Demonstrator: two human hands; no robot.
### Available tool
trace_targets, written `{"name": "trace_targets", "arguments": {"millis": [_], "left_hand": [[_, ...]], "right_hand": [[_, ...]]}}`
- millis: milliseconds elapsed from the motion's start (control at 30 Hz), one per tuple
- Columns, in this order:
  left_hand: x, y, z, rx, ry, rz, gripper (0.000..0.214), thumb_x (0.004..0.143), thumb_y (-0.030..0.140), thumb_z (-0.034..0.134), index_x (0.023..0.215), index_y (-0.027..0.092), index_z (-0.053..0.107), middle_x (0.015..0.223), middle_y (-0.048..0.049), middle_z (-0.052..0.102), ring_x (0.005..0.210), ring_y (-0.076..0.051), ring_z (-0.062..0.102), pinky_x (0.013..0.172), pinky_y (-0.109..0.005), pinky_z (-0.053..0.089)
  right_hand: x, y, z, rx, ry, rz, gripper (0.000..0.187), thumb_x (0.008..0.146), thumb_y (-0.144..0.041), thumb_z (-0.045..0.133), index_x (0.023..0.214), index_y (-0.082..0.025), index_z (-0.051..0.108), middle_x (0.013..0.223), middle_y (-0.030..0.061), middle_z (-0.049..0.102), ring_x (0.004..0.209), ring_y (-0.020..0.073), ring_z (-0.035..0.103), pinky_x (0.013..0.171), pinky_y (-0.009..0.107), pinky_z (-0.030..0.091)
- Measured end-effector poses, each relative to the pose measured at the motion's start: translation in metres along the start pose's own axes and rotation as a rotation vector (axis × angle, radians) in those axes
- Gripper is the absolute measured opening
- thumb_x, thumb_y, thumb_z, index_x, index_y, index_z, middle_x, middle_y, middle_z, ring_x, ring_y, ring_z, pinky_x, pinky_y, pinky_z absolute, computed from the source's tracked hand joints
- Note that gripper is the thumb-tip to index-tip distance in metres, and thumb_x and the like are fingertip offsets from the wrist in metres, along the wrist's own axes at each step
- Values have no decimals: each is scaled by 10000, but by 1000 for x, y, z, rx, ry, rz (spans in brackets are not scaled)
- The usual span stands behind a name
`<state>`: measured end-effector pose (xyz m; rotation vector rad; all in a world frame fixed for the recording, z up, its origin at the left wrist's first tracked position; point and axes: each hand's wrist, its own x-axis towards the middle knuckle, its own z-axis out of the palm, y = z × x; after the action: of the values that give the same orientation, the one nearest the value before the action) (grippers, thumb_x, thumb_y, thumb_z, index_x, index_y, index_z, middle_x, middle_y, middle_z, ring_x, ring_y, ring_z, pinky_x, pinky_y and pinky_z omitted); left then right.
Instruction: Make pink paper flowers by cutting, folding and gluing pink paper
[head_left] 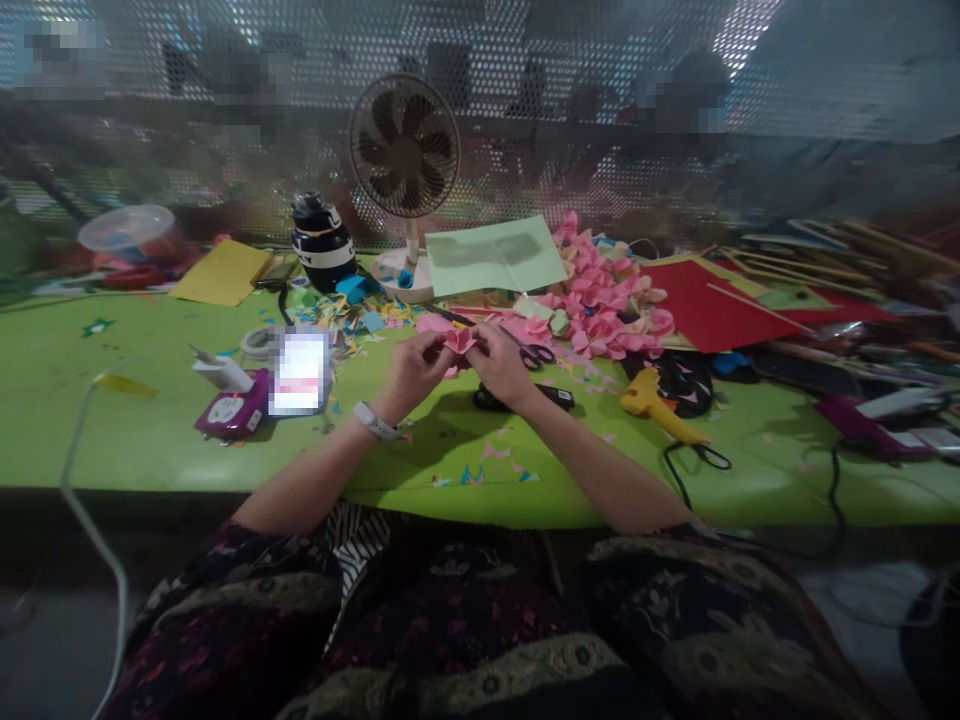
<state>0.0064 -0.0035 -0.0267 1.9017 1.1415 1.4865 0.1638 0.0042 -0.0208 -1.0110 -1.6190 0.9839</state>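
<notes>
Both hands meet over the green table (112, 430), pinching a small folded pink paper piece (459, 340) between them. My left hand (416, 368), with a white wristband, grips its left side with curled fingers. On its right side my right hand (501, 362) is closed around it. Under my right hand lies a black tool (559, 398). Scissors (534, 352) lie just beyond my right hand. A heap of finished pink paper flowers (600, 305) sits behind and to the right.
A small desk fan (405, 150), black bottle (322, 245), light green sheet (495, 255), yellow sheet (221, 272) and red paper (709, 305) line the back. A yellow glue gun (656, 405), phone (300, 372), tape roll (259, 342), paper scraps and cables lie around. People sit beyond a perforated screen.
</notes>
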Motion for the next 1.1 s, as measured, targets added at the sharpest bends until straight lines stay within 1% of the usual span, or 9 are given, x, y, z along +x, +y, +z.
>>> {"name": "trace_targets", "arguments": {"millis": [100,200,300,433,700,800,900,1000,1100], "left_hand": [[-1,-1,4,-102,21,-64,178,832,337,643,753,178,636,661,-8,655,579,-117,584,562,-226,456],[-1,-1,5,-111,13,-67,139,832,300,632,761,181,614,667,-7,638,577,-119,582,548,-227,455],[-1,-2,4,-6,-18,-1,121,818,236,631,718,189,583,639,3,600,550,-110,518,533,-230,403],[0,-1,0,186,-63,105,157,794,175,637,667,196,548,621,8,567,550,-114,463,563,-249,359],[2,3,-5,196,-138,219,264,954,243,495,697,195,525,608,3,554,540,-117,478,558,-252,332],[2,0,-6,302,-156,299,254,967,246,491,720,194,518,635,-4,558,551,-120,476,562,-255,335],[1,-3,-7,406,-190,374,262,986,266,469,745,188,534,675,-25,585,573,-126,495,562,-257,339],[1,-6,-7,430,-192,380,251,985,256,466,762,183,552,702,-36,611,592,-125,520,570,-249,364],[2,-10,-6,407,-152,341,138,940,226,522,826,176,580,763,-44,647,613,-120,550,580,-234,398]], "right_hand": [[-1,0,7,141,40,62,242,810,-427,659,897,-249,519,777,-12,638,656,151,650,656,323,576],[-1,0,8,188,54,57,264,799,-380,658,963,-255,493,810,-16,635,633,135,639,624,308,574],[-1,1,6,151,39,32,242,800,-320,622,988,-250,488,816,-20,628,625,126,630,606,294,562],[-1,3,1,40,2,-10,227,778,-228,573,990,-244,496,711,-59,588,547,107,589,564,270,508],[6,0,-7,73,-78,-14,326,754,-215,561,1070,-232,482,669,-73,589,523,104,577,536,256,489],[9,2,-9,100,-113,-13,332,746,-213,575,1064,-223,480,633,-84,571,506,106,572,528,257,490],[10,3,-10,129,-89,16,293,764,-212,555,1048,-221,485,629,-77,576,518,111,584,545,264,503],[10,3,-9,106,-66,22,276,765,-196,544,1036,-221,497,633,-69,583,521,117,588,550,269,508],[9,5,-9,41,-86,-16,318,747,-178,543,1061,-219,515,656,-64,596,527,123,593,543,269,502]]}}
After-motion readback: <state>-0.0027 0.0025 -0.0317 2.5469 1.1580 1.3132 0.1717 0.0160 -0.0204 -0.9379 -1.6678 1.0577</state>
